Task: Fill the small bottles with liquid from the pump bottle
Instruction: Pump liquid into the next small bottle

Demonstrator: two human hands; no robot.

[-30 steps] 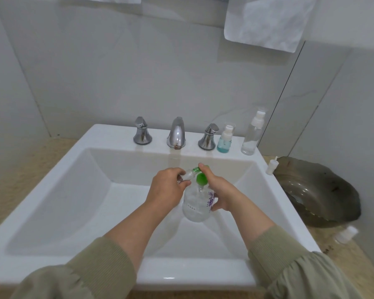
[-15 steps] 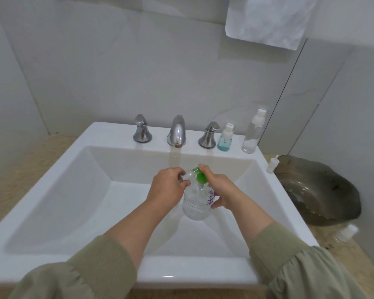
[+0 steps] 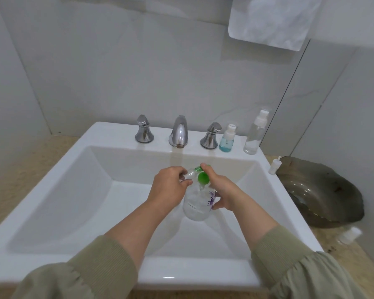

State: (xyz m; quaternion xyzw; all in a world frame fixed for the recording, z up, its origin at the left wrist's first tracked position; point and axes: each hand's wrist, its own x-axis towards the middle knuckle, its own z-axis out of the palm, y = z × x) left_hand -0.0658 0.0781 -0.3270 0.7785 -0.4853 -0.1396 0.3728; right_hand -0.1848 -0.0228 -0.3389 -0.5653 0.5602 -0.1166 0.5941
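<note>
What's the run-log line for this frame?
step: fill, flow not visible | left hand: holds small bottle at nozzle | right hand: grips pump bottle over sink | ledge: blue bottle, tall clear bottle, both capped

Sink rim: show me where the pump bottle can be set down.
Bare: the white ceramic sink's back ledge left of the left chrome tap handle, and its front rim. Crowded: the back right corner, with the small blue-liquid bottle and tall clear spray bottle.

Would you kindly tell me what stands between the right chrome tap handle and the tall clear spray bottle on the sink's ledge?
A small white-capped bottle of blue liquid, shown in the head view.
</note>
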